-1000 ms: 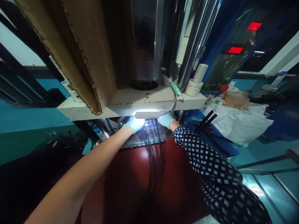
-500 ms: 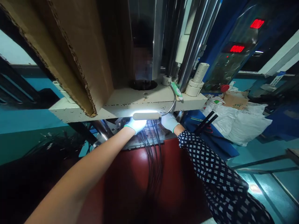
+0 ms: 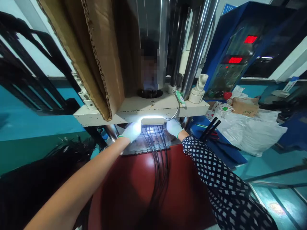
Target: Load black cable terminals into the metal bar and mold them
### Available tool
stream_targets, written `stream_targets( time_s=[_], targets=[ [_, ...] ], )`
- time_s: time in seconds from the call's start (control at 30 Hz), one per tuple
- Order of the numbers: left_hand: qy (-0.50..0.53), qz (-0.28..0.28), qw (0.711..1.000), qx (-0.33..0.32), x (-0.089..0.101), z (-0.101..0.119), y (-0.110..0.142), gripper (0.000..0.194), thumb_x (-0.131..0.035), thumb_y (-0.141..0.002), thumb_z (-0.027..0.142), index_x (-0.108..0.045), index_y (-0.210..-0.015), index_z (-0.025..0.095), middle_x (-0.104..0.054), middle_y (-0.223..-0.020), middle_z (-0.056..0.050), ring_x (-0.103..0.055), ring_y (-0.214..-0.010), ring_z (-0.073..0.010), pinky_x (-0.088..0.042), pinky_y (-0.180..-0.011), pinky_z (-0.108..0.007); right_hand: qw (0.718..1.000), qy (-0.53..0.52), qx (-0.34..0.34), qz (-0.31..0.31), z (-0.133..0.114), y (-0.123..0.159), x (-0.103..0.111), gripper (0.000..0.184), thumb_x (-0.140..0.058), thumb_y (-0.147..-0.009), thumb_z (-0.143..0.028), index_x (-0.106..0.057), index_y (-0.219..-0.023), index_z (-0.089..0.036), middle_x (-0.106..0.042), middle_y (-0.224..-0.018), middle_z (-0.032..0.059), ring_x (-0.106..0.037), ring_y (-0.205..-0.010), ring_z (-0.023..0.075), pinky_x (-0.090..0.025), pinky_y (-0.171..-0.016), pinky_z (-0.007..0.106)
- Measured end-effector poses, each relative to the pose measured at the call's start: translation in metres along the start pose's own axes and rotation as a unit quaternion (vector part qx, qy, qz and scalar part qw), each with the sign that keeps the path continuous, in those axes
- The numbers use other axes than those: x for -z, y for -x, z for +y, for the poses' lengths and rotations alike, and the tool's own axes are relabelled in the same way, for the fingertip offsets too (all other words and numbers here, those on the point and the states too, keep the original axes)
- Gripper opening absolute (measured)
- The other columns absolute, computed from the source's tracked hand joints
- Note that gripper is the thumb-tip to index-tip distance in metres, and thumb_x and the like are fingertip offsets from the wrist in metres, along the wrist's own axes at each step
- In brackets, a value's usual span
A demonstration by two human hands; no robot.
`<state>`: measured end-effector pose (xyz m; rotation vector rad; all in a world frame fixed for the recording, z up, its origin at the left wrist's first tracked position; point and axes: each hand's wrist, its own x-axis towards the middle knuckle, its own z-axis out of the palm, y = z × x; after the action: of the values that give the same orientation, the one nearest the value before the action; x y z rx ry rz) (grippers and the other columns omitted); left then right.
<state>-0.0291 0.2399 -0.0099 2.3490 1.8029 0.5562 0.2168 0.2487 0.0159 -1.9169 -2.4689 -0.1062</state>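
Note:
Both my hands wear pale gloves and reach under the cream machine plate [image 3: 100,118]. My left hand [image 3: 133,131] is at the left end of the lit lamp bar [image 3: 153,121], over the left side of the metal mold [image 3: 134,148]. At the lamp's right end, my right hand [image 3: 174,127] is by the mold's right side. Glare and the plate hide the fingers of both hands, so what they hold cannot be made out. Several thin black cables [image 3: 157,156] run from the mold between my hands and hang over the red surface [image 3: 129,179].
A folded cardboard sheet [image 3: 112,80] stands on the plate at left, near steel columns [image 3: 195,48]. To the right are a blue control box [image 3: 236,48] with red displays, white plastic bags [image 3: 249,131] and a blue tray [image 3: 227,153] holding black-handled tools. Dark cables [image 3: 72,147] are heaped at left.
My left hand has moved left, away from the middle of the mold to its left side. My right hand stays near the same spot. The view has shifted slightly.

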Motion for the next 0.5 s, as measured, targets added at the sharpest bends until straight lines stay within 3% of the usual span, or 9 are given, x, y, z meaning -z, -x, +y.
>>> stream_targets(
  time_s=[0.17, 0.5],
  targets=[
    [-0.047, 0.029, 0.998, 0.011, 0.002, -0.012, 0.024, 0.04, -0.037, -0.093, 0.009, -0.061, -0.125, 0.008, -0.067, -0.116, -0.018, -0.063, -0.11, -0.0297, -0.051, -0.092, -0.038, 1.0, 0.003, -0.004, 0.024, -0.006, 0.0, -0.008, 0.034, -0.05, -0.09, -0.014, -0.067, -0.119, -0.011, -0.069, -0.118, 0.0173, -0.064, -0.114, 0.0257, -0.045, -0.101, 0.038],
    [-0.04, 0.058, 0.998, -0.008, -0.005, -0.016, 0.024, 0.047, -0.037, -0.09, 0.008, -0.058, -0.131, 0.009, -0.066, -0.119, -0.017, -0.063, -0.109, -0.0268, -0.051, -0.093, -0.034, 0.999, 0.028, 0.045, 0.007, -0.012, 0.008, 0.0, 0.042, -0.05, -0.086, -0.015, -0.071, -0.121, -0.022, -0.072, -0.115, 0.0126, -0.065, -0.113, 0.0263, -0.046, -0.097, 0.037]
  ],
)
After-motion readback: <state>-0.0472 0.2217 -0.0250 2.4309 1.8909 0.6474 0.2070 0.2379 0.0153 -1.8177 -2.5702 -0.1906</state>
